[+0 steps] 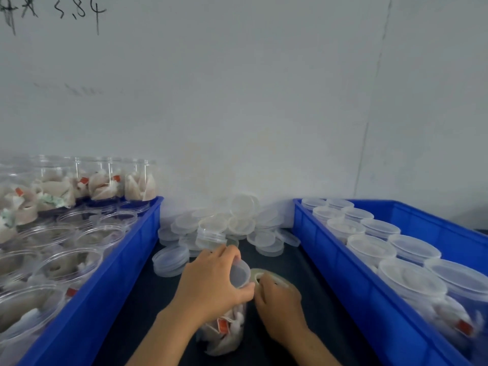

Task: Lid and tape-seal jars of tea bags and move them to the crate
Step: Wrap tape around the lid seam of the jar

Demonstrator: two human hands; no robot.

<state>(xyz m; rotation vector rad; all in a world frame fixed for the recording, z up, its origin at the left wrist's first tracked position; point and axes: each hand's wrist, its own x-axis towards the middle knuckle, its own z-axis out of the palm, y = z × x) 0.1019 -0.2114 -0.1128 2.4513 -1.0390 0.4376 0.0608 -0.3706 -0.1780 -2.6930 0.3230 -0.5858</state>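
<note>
Dark tabletop [148, 307] against white wall [264, 101], blue crates either side. Left hand [211, 283] grips lidded jar [227, 331]; right hand [277, 299] curls around tape roll [264, 276].

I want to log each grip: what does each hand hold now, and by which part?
Left hand grips the jar around its lidded top. Right hand holds the tape roll at its near rim.

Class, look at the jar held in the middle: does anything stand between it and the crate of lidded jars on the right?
Only the roll of tape in the right hand lies beside the jar; beyond it, bare mat up to the right crate wall.
</note>
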